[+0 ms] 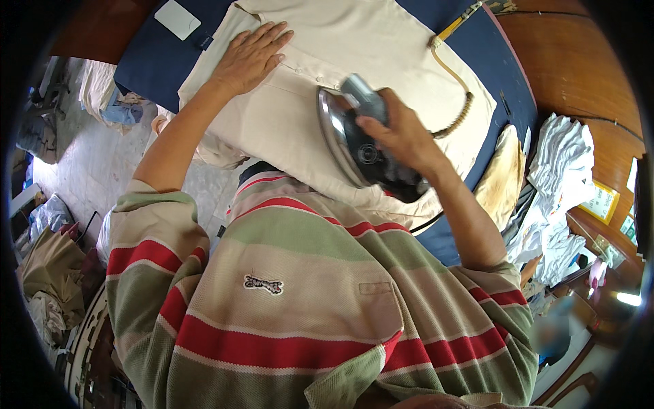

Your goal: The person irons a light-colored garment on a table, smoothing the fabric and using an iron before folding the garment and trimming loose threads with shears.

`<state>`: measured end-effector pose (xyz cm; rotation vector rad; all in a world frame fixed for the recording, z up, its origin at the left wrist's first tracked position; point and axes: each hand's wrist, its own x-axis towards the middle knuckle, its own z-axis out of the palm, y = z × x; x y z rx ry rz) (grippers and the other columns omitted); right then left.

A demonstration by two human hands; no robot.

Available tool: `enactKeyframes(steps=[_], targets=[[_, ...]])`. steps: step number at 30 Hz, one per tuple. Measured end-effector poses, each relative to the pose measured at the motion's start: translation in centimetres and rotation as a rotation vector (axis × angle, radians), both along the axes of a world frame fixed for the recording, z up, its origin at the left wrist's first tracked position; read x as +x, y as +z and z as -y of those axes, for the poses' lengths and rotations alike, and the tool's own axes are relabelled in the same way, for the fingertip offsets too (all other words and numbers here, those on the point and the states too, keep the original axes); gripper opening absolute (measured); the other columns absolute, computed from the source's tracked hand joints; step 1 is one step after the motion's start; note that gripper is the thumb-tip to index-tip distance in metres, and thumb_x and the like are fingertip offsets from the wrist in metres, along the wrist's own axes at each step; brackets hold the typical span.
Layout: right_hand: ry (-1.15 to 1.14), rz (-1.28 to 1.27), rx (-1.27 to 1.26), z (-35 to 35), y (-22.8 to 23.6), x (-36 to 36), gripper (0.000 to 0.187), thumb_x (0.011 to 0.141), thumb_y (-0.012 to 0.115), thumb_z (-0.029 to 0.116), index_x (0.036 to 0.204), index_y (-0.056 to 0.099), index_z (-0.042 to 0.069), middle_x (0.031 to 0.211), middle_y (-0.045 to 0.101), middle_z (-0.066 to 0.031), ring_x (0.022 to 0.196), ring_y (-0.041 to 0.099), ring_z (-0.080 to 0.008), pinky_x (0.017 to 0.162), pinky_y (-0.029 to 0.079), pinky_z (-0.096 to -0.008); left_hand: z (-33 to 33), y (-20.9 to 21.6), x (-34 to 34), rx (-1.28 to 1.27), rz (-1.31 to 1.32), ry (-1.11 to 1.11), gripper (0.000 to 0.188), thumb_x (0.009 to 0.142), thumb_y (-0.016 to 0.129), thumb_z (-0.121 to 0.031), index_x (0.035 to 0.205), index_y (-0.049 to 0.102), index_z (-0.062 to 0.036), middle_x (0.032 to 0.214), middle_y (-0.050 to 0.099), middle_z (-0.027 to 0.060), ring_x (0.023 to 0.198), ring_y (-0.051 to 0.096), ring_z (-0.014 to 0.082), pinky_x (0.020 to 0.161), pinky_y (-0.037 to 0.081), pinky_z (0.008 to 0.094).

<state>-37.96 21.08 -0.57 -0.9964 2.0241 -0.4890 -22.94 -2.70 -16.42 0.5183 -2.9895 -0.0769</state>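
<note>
A cream buttoned garment (381,41) lies spread over a dark blue padded board in front of me. My left hand (253,60) rests flat on its far left part, fingers stretched out, beside the row of buttons. Closed round the handle of a clothes iron (346,140) is my right hand (403,136). The iron has a black body, a grey front part and a shiny metal edge. It is over the middle of the garment, its tip toward the buttons. Whether its soleplate touches the cloth I cannot tell. A brown wrapped cord (465,109) curves away from behind my right hand.
The blue board (473,54) carries a white card (177,19) at its far left. Stained tan cloth (501,174) hangs at the right, beside stacked white garments (562,157). More cloth (54,266) is heaped at lower left. A blurred person (553,334) is at lower right.
</note>
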Motion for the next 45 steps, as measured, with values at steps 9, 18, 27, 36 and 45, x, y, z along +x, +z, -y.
enactKeyframes(steps=[9,18,27,36,45], targets=[[-0.023,-0.248,-0.004,-6.3,-0.7,-9.4,0.045,0.074,0.067,0.022,0.110,0.050,0.001,0.087,0.061,-0.0190,0.078,0.062,-0.0277,0.073,0.048,-0.0366,-4.4,1.6,0.9,0.040,0.046,0.023,0.053,0.093,0.042,-0.037,0.142,0.027,-0.0249,0.148,0.024,-0.0031,0.136,0.021,0.0169,0.107,0.018,0.0476],[0.045,-0.239,-0.031,-9.2,-0.9,-14.8,0.048,0.072,0.067,0.023,0.112,0.052,0.003,0.096,0.062,-0.0145,0.089,0.059,-0.0256,0.084,0.043,-0.0334,-6.7,2.3,1.2,0.019,-0.054,-0.044,0.055,0.087,0.049,-0.037,0.138,0.035,-0.0222,0.143,0.033,-0.0007,0.131,0.030,0.0168,0.103,0.021,0.0498],[0.045,-0.187,-0.033,-9.1,-0.9,-14.7,0.042,0.075,0.066,0.017,0.112,0.051,0.002,0.083,0.060,-0.0123,0.062,0.056,-0.0167,0.064,0.046,-0.0305,-11.2,3.8,-4.3,0.197,-0.129,-0.449,0.023,0.069,0.060,-0.008,0.092,0.060,-0.0095,0.090,0.058,0.0029,0.087,0.056,0.0188,0.079,0.042,0.0338],[0.099,-0.246,-0.154,-9.4,-1.6,-14.8,0.039,0.076,0.065,0.015,0.109,0.051,0.002,0.075,0.058,-0.0095,0.052,0.051,-0.0138,0.057,0.044,-0.0279,-12.3,2.9,-5.5,0.064,-0.274,-0.493,0.014,0.071,0.061,-0.011,0.084,0.057,-0.0121,0.079,0.056,-0.0006,0.075,0.058,0.0156,0.066,0.046,0.0306],[0.235,-0.104,-0.090,-8.8,-0.6,-13.3,0.049,0.072,0.067,0.019,0.115,0.050,0.003,0.099,0.061,-0.0153,0.094,0.060,-0.0253,0.089,0.044,-0.0337,-11.3,3.2,-6.6,0.336,-0.127,-0.410,0.013,0.082,0.058,-0.019,0.085,0.061,-0.0072,0.084,0.064,0.0052,0.080,0.060,0.0239,0.070,0.047,0.0355]])
